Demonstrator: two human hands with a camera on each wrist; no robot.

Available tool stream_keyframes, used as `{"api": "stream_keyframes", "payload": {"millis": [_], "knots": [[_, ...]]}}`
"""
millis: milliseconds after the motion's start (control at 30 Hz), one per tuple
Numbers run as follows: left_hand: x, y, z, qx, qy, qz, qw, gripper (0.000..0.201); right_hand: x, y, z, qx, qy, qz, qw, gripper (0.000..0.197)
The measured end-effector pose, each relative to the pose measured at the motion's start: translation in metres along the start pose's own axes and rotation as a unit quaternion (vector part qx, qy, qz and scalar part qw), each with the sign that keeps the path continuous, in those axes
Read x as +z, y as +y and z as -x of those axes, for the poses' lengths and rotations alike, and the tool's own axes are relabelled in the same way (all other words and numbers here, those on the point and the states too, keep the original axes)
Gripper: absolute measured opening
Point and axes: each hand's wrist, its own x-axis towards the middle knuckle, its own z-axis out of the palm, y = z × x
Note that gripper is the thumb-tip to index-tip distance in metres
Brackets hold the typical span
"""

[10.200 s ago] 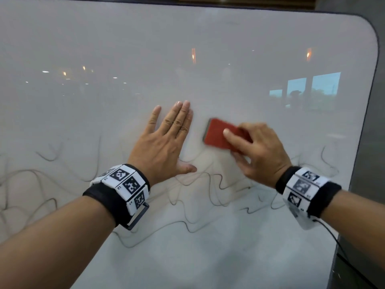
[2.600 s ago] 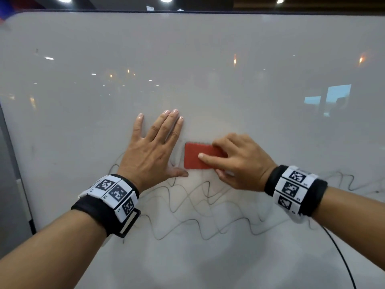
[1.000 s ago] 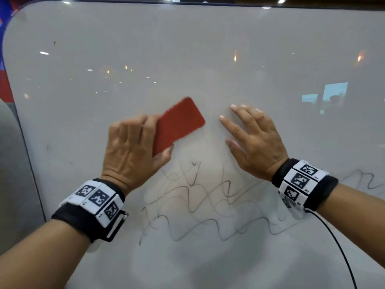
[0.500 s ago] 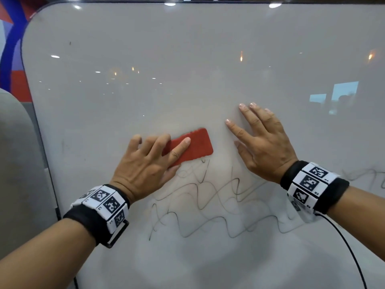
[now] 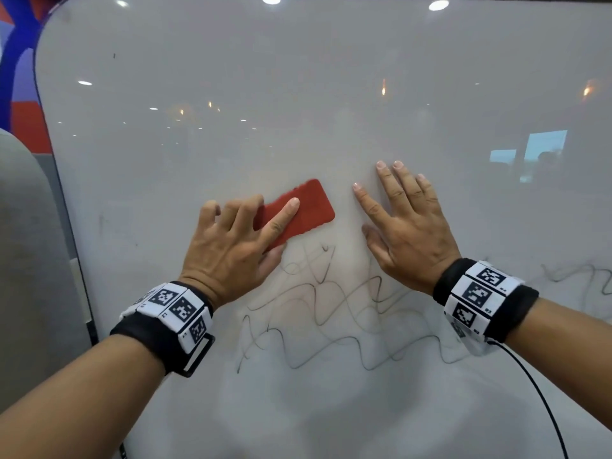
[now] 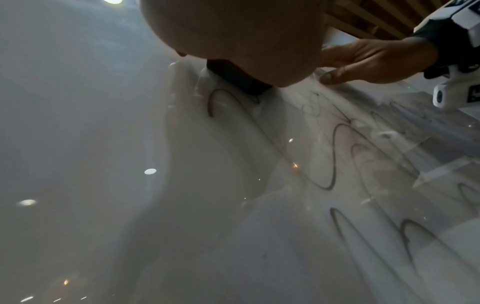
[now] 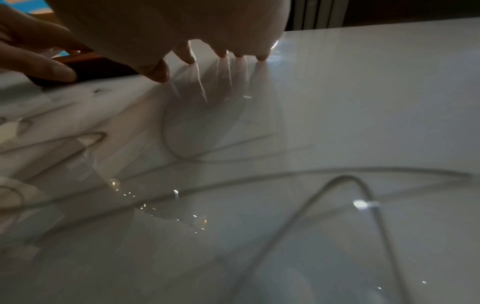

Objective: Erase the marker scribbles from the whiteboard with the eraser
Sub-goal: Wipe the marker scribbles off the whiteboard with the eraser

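A red eraser (image 5: pixel 303 208) lies tilted against the whiteboard (image 5: pixel 298 94), just above the left end of the black marker scribbles (image 5: pixel 331 313). My left hand (image 5: pixel 265 236) grips it, index finger along its back and thumb under its lower edge. In the left wrist view the eraser's dark felt (image 6: pixel 239 80) meets the board beside a scribble loop (image 6: pixel 335 156). My right hand (image 5: pixel 407 223) rests flat on the board to the eraser's right with its fingertips (image 7: pixel 223 54) touching. More scribbles (image 5: pixel 576 274) run off to the right.
The board's rounded left edge (image 5: pixel 66 210) borders a grey panel (image 5: pixel 29 260) and a blue and red wall (image 5: pixel 20 44). A black cable (image 5: pixel 546 409) hangs from my right wrist across the lower right of the board.
The eraser passed from my right hand to my left. The left hand swept it down, then slightly back up, above the scribbles. My right hand now lies flat on the board.
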Motion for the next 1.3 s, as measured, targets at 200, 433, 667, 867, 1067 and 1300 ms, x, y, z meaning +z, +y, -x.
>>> {"api": "stream_keyframes", "payload": {"millis": [200,433,667,867,1067,1300], "knots": [[-0.014,-0.001,-0.017,-0.089,-0.003,0.036,0.995,0.068,-0.001,-0.013,0.0,0.033,-0.021,0.003,0.999,0.064],[-0.011,0.023,-0.01,-0.09,0.007,0.086,0.992,0.057,-0.002,-0.025,0.0,0.067,-0.02,-0.018,0.997,0.065],[-0.007,0.038,-0.003,-0.139,0.012,0.091,0.986,0.059,0.004,-0.037,0.003,0.1,-0.023,-0.035,0.994,0.066],[-0.003,0.046,0.004,-0.121,0.025,0.08,0.989,0.06,0.005,-0.042,0.004,0.109,-0.016,-0.043,0.993,0.07],[-0.005,0.064,0.006,-0.194,0.023,0.095,0.976,0.065,0.004,-0.044,0.003,0.12,-0.016,-0.051,0.991,0.071],[-0.004,0.05,0.011,-0.217,0.029,0.101,0.97,0.06,0.004,-0.045,0.003,0.124,-0.014,-0.057,0.991,0.074]]}}
